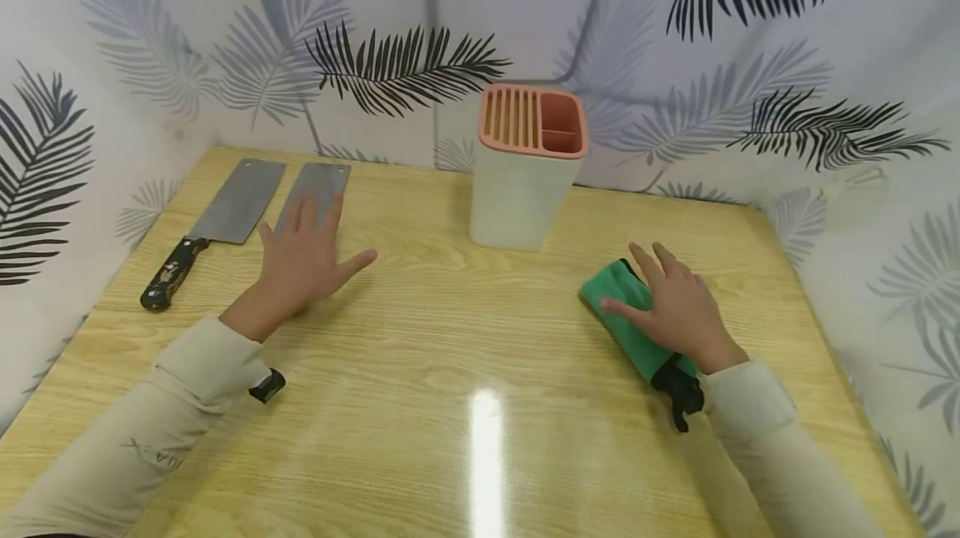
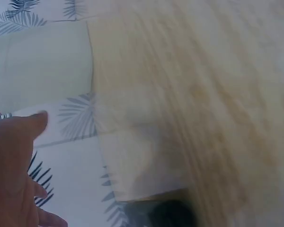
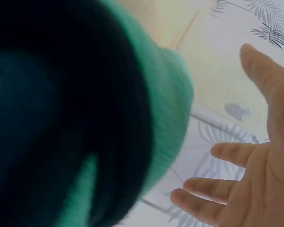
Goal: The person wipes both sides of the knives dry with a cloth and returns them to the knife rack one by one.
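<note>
2 hands are lying flat on the wooden desk [image 1: 465, 338]. Behind them a tall white knife block [image 1: 522, 180] with a slotted pink top is standing upright. At the back left, 2 steel cleavers are lying side by side: the left hand [image 1: 300, 259], fingers spread, is resting on the nearer cleaver [image 1: 318, 184], beside the black-handled cleaver [image 1: 217, 221]. The right hand [image 1: 678, 305], fingers relaxed, is lying on a folded green cloth [image 1: 626, 317].
</note>
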Motion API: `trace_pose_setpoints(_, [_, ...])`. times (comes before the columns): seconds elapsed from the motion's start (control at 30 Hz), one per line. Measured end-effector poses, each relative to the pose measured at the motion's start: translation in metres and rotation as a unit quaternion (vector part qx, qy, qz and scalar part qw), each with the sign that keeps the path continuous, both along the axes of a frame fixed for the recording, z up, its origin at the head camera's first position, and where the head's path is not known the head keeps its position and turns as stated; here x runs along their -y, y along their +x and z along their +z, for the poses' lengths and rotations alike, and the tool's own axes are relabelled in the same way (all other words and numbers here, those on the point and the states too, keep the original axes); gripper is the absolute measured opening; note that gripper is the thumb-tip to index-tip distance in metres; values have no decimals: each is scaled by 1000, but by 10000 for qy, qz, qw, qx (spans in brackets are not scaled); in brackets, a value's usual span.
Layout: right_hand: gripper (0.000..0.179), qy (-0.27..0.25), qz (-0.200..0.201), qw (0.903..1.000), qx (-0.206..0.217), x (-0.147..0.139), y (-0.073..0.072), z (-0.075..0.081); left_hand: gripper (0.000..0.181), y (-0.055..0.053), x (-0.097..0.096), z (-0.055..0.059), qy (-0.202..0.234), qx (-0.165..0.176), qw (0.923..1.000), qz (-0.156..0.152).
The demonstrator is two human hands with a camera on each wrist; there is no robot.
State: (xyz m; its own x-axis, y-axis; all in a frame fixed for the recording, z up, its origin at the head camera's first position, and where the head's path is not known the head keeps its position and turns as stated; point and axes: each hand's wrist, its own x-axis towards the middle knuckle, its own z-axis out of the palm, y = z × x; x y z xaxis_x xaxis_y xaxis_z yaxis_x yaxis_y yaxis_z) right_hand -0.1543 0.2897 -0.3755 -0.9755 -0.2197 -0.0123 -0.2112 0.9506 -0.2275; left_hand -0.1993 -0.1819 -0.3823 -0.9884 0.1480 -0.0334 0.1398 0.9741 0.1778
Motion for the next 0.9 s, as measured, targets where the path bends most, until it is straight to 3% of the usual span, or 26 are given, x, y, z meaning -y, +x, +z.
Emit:
trace_pose_setpoints(0.23, [77, 80, 9, 10000, -58, 1, 12, -15, 96, 13, 13, -15, -75, 679, 9972, 301])
trace_pose_setpoints(0.37, [76, 272, 32, 9996, -23, 2, 17, -19, 89, 15, 16, -23, -118, 869, 9948, 519])
trace_pose_setpoints(0.63, [88, 395, -205, 9974, 572, 3, 19, -25, 74, 12, 21, -38, -172, 933, 9914, 904])
trace_pose_setpoints(0.8, [90, 277, -347, 9947, 930, 2, 18, -30, 61, 5, 21, -41, -152, 1091, 9884, 1050])
trace_pose_setpoints(0.9, [89, 278, -354, 9949, 901, 2, 18, -33, 57, 1, 20, -41, -141, 1195, 9866, 1098])
